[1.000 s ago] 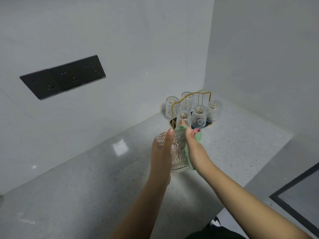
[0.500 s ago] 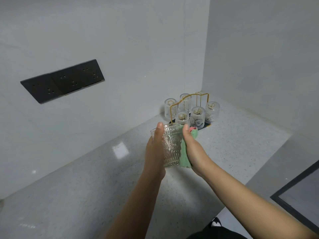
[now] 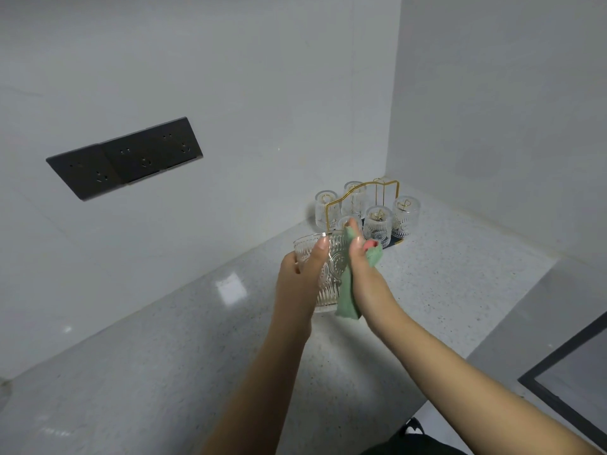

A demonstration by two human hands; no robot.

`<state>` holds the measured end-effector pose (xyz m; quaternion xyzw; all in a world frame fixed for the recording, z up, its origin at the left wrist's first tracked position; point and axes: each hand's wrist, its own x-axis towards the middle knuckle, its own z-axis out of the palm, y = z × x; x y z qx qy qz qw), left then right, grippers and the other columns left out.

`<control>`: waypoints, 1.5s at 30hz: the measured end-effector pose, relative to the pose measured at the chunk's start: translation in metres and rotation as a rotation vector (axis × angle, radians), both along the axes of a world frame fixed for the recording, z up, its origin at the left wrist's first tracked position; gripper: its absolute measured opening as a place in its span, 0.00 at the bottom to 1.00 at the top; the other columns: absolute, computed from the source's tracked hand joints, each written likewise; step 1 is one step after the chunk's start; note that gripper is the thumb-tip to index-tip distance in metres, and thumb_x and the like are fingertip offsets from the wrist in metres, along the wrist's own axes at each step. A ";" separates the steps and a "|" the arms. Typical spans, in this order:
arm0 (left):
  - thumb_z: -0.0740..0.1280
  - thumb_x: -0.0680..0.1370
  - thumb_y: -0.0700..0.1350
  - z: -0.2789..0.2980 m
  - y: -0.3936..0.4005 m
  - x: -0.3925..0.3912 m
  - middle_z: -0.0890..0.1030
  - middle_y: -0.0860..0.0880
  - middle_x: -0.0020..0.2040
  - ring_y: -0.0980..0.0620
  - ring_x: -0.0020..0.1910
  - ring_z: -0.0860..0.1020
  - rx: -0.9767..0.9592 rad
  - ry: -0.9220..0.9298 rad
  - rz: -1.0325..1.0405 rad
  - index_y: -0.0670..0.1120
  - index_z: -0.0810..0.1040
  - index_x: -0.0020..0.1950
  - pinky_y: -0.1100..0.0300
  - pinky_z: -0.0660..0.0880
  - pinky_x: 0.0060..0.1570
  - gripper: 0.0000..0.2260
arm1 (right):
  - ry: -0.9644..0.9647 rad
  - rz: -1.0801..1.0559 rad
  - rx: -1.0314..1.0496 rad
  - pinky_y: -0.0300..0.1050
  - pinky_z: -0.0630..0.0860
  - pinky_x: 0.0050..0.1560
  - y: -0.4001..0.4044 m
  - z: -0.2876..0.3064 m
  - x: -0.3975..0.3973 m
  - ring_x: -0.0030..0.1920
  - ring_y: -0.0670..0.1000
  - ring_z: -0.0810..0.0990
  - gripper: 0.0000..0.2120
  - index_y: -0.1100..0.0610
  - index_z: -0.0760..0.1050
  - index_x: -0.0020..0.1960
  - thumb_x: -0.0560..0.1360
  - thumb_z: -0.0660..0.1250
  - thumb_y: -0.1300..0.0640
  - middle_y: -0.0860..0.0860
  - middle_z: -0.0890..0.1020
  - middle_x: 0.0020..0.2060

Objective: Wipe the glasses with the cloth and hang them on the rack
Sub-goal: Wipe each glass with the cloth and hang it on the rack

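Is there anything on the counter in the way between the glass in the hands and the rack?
Nothing visible. The glass is held above bare counter, and the rack stands just beyond it in the corner, with five glasses already on it.

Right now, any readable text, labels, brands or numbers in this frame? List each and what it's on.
None readable.
Glass in the left hand: embossed pattern only, no lettering.
Cloth in the right hand: plain green, no tag visible.
Wall sockets: no markings visible beyond the pin holes.
Rack and its glasses: no text visible.
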<state>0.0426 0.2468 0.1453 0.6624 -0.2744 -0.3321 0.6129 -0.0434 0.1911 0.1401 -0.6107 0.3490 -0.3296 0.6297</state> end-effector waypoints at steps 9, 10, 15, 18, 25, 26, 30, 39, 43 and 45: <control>0.76 0.63 0.64 0.004 -0.008 0.004 0.84 0.45 0.57 0.46 0.55 0.83 -0.029 0.172 0.021 0.44 0.77 0.64 0.45 0.79 0.57 0.36 | 0.001 0.101 -0.248 0.30 0.47 0.68 0.016 -0.004 -0.001 0.74 0.38 0.44 0.43 0.42 0.38 0.75 0.66 0.43 0.24 0.40 0.43 0.75; 0.77 0.63 0.65 0.001 -0.009 0.010 0.82 0.44 0.60 0.44 0.58 0.82 -0.031 0.209 -0.006 0.45 0.77 0.65 0.44 0.77 0.59 0.37 | -0.006 0.126 -0.266 0.26 0.45 0.68 0.019 -0.007 -0.001 0.73 0.36 0.42 0.44 0.43 0.38 0.75 0.66 0.43 0.23 0.39 0.41 0.74; 0.68 0.72 0.60 -0.004 -0.004 0.009 0.84 0.41 0.57 0.41 0.58 0.82 -0.148 0.313 -0.145 0.46 0.84 0.57 0.45 0.76 0.60 0.22 | 0.048 0.079 0.031 0.39 0.67 0.64 0.004 -0.003 -0.003 0.70 0.53 0.67 0.30 0.47 0.57 0.74 0.76 0.43 0.36 0.54 0.65 0.72; 0.66 0.73 0.62 -0.002 -0.004 0.004 0.82 0.41 0.59 0.43 0.59 0.81 -0.156 0.249 -0.169 0.44 0.80 0.63 0.46 0.76 0.60 0.27 | 0.038 0.092 0.249 0.36 0.79 0.36 -0.007 0.002 -0.001 0.48 0.51 0.80 0.35 0.55 0.72 0.65 0.73 0.47 0.31 0.56 0.81 0.55; 0.56 0.81 0.60 0.004 -0.008 0.002 0.79 0.54 0.48 0.57 0.48 0.79 -0.013 -0.073 0.049 0.46 0.73 0.61 0.64 0.70 0.41 0.20 | -0.076 -0.016 -0.081 0.31 0.49 0.67 0.017 0.006 0.002 0.73 0.41 0.51 0.34 0.41 0.41 0.75 0.73 0.45 0.30 0.42 0.49 0.75; 0.57 0.81 0.60 0.005 -0.006 -0.001 0.79 0.54 0.48 0.56 0.48 0.79 -0.018 -0.062 0.043 0.45 0.74 0.60 0.64 0.71 0.41 0.20 | -0.065 -0.022 -0.140 0.29 0.48 0.66 0.020 0.009 0.002 0.72 0.38 0.48 0.36 0.40 0.40 0.75 0.71 0.44 0.28 0.39 0.48 0.74; 0.74 0.68 0.58 -0.001 -0.002 -0.002 0.84 0.42 0.54 0.43 0.54 0.83 -0.123 0.090 -0.128 0.41 0.77 0.61 0.46 0.80 0.53 0.28 | -0.039 -0.045 0.049 0.44 0.63 0.66 -0.004 0.012 0.003 0.66 0.49 0.69 0.34 0.40 0.58 0.73 0.70 0.47 0.27 0.48 0.69 0.67; 0.61 0.72 0.69 0.001 -0.009 0.013 0.82 0.49 0.59 0.51 0.57 0.81 -0.082 -0.036 -0.018 0.47 0.75 0.67 0.50 0.77 0.59 0.33 | -0.107 -0.047 -0.121 0.33 0.51 0.71 0.014 0.014 0.004 0.74 0.43 0.54 0.22 0.35 0.49 0.71 0.77 0.45 0.36 0.45 0.54 0.76; 0.71 0.69 0.65 -0.002 -0.006 0.007 0.83 0.45 0.58 0.44 0.58 0.81 -0.140 0.052 -0.112 0.45 0.76 0.63 0.43 0.77 0.59 0.32 | -0.097 -0.048 -0.161 0.38 0.58 0.71 0.008 0.016 0.005 0.72 0.43 0.59 0.26 0.38 0.53 0.72 0.75 0.45 0.34 0.42 0.58 0.72; 0.75 0.69 0.56 -0.003 -0.004 0.004 0.82 0.40 0.58 0.40 0.57 0.82 -0.185 0.094 -0.169 0.42 0.75 0.64 0.38 0.77 0.58 0.29 | -0.083 -0.057 0.127 0.48 0.77 0.56 -0.005 0.020 0.004 0.62 0.53 0.75 0.31 0.44 0.70 0.65 0.71 0.46 0.31 0.52 0.75 0.64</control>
